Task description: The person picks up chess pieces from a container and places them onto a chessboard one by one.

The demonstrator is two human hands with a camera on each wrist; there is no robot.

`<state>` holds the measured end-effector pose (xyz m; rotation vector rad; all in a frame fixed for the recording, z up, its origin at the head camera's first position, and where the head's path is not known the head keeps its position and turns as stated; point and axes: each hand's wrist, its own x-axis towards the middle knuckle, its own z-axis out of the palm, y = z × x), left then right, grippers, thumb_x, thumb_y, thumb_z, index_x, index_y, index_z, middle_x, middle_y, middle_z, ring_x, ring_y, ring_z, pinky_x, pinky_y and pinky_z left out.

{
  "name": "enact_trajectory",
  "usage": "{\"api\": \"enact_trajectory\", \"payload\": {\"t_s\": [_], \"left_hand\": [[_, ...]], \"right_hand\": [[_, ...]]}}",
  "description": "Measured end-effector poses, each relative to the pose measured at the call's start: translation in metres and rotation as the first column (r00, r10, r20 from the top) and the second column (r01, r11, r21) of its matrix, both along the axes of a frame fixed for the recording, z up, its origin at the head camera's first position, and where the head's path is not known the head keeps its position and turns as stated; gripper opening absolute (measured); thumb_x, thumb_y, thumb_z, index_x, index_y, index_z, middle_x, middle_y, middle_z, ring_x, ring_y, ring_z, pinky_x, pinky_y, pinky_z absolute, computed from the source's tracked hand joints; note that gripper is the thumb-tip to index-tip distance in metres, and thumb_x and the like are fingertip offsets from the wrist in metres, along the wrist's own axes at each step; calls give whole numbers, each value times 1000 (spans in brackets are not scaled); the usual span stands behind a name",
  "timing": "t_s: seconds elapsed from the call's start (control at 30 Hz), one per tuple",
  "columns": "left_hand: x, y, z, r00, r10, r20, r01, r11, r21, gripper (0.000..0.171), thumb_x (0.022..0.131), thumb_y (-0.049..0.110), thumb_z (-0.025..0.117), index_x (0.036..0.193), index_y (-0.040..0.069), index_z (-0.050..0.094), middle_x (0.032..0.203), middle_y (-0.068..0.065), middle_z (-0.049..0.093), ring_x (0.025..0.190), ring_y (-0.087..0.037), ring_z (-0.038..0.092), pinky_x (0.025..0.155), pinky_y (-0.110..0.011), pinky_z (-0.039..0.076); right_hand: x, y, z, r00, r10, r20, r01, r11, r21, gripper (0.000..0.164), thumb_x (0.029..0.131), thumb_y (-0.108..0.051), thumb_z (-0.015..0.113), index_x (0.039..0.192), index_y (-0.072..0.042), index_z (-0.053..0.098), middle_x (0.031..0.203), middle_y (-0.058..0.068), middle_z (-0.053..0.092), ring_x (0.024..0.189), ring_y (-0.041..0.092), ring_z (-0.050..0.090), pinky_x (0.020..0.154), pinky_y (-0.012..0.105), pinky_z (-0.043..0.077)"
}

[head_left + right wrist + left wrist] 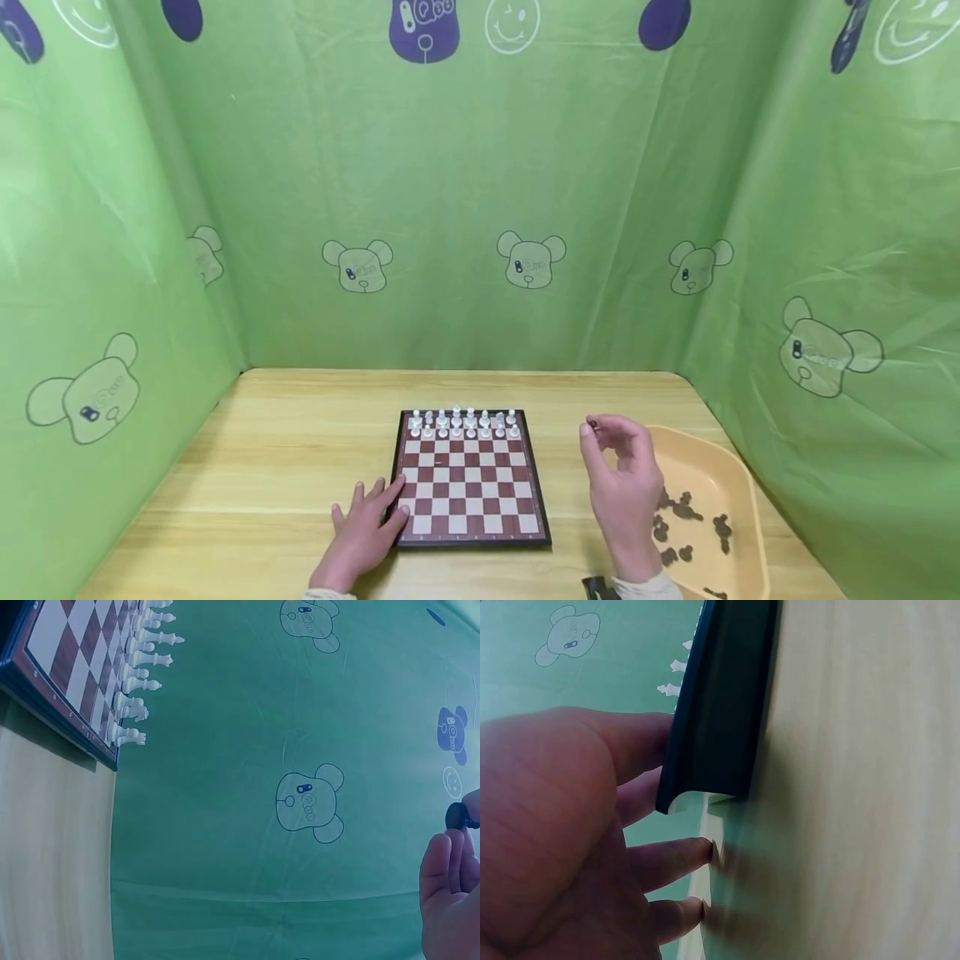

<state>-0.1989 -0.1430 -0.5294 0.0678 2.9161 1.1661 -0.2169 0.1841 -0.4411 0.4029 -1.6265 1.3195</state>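
A chessboard (471,492) with red-brown and white squares lies on the table. White chess pieces (457,422) stand in two rows along its far side. My left hand (363,529) rests at the board's left edge with spread fingers; in the left wrist view two of its fingertips (697,909) touch the tabletop. My right hand (624,483) is raised to the right of the board. Between thumb and fingers it pinches a small black chess piece (456,816), whose round base shows in the right wrist view. Which piece it is, I cannot tell.
An orange-yellow tray (742,500) stands at the right of the table, partly behind my right hand, with several dark chess pieces (684,507) lying in it. Green printed cloth (465,167) walls off the wooden table (285,442) at the back and both sides.
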Motion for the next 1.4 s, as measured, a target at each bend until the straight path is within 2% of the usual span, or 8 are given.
{"api": "enact_trajectory", "payload": {"t_s": [0.33,0.6,1.07,1.2,1.4], "left_hand": [[0,0,1,1000,1,2,-1,1000,-9,50,104,36,59,151,16,56,157,-30,42,149,-60,16,110,-84,-4],[1,1,1,1000,0,2,0,1000,-12,51,104,36,59,151,17,55,157,-30,41,149,-60,15,110,-84,-4],[1,-1,0,1000,-2,-15,2,1000,-16,51,104,35,59,152,17,54,157,-29,41,149,-60,16,109,-84,-4],[1,-1,0,1000,-3,-13,3,1000,-16,52,104,35,60,152,17,54,157,-29,41,149,-60,16,109,-84,-4],[1,0,-1,1000,-5,-13,4,1000,-20,51,104,35,60,152,17,54,157,-29,41,149,-60,17,109,-84,-3]], "right_hand": [[2,-1,7,998,52,-39,-53,998,-27,33,77,29,67,107,21,56,102,19,68,92,13,66,88,18,56],[3,-3,-8,995,91,-38,-92,995,-27,33,76,30,67,106,20,57,102,22,67,90,12,68,85,18,57],[-5,-4,-28,988,153,-13,-152,987,49,38,73,30,67,107,17,59,99,26,67,87,11,68,84,17,57],[-6,-6,-35,986,168,20,-169,984,63,38,72,30,69,106,15,60,99,26,66,87,13,67,82,16,57],[-5,-6,-45,970,171,172,-186,980,72,35,77,25,70,107,8,62,101,19,67,88,12,67,83,17,57]]}}
